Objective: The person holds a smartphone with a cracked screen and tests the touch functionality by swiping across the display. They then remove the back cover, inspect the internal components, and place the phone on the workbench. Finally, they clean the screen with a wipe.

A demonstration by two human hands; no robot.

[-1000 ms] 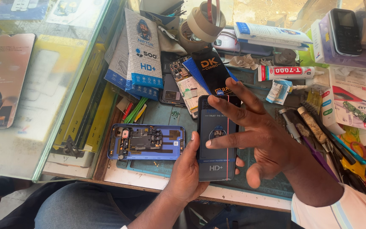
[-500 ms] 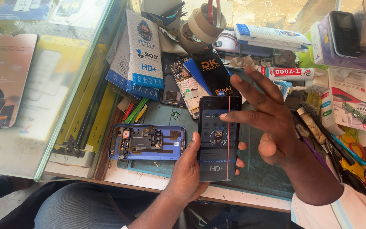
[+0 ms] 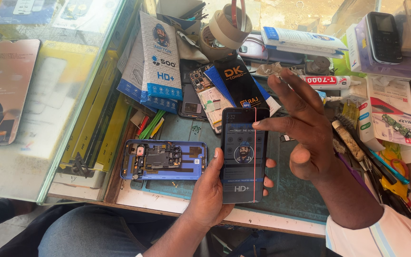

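Head view looks down on a dark display panel (image 3: 243, 162), printed with a cartoon face and crossed by a thin red line near its right edge, held upright over the wooden bench edge (image 3: 281, 219). The left hand (image 3: 210, 190) cups it from below, thumb clamped on its left edge and fingertips curling round the right. The right hand (image 3: 310, 138) is spread wide, fingers apart, with only the index fingertip (image 3: 257, 124) touching the panel's upper right edge. This looks like a check or peel at that edge; the next move would call for a steady grip below and a light pinch at the corner. Left of the panel lies one blue opened phone frame (image 3: 162, 159) with its boards exposed. Up and right of the panel are one white glue tube (image 3: 331, 82) and one black keypad phone (image 3: 384, 31). Above the panel sit two tape rolls (image 3: 224, 26).
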